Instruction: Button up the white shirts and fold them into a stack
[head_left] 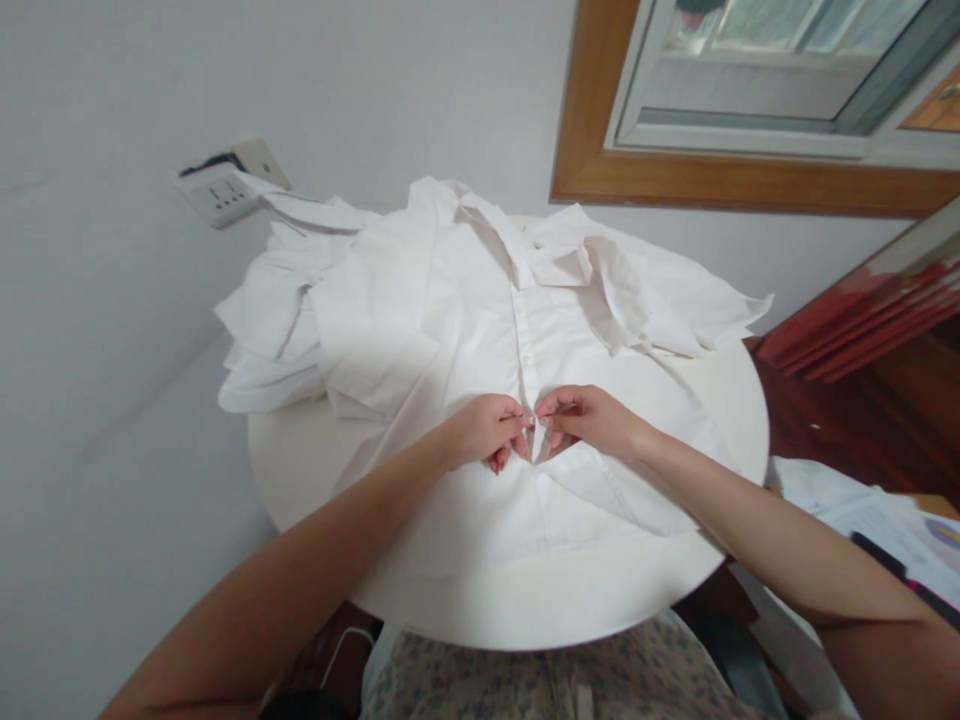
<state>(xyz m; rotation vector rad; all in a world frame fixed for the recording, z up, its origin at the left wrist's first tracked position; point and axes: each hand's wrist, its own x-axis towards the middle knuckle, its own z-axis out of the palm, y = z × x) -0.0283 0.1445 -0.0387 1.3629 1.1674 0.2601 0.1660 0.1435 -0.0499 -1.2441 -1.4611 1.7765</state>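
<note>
A white button-up shirt (480, 330) lies spread front-up over a round white table (517, 615), its collar at the far side. My left hand (489, 432) pinches one front edge of the shirt at the button strip, low on the front. Close beside it, my right hand (589, 415) pinches the facing edge. The cloth between the fingertips is lifted and gapes a little just below them. Above my hands, the strip (525, 330) runs up to the collar with its edges together. Whether a button is between my fingertips is too small to tell.
More white folded cloth (274, 320) is heaped at the table's left. A wall socket (217, 192) is behind it. A wood-framed window (742, 175) stands beyond the table. Red curtain cloth (862, 310) hangs at the right, with papers (862, 510) below.
</note>
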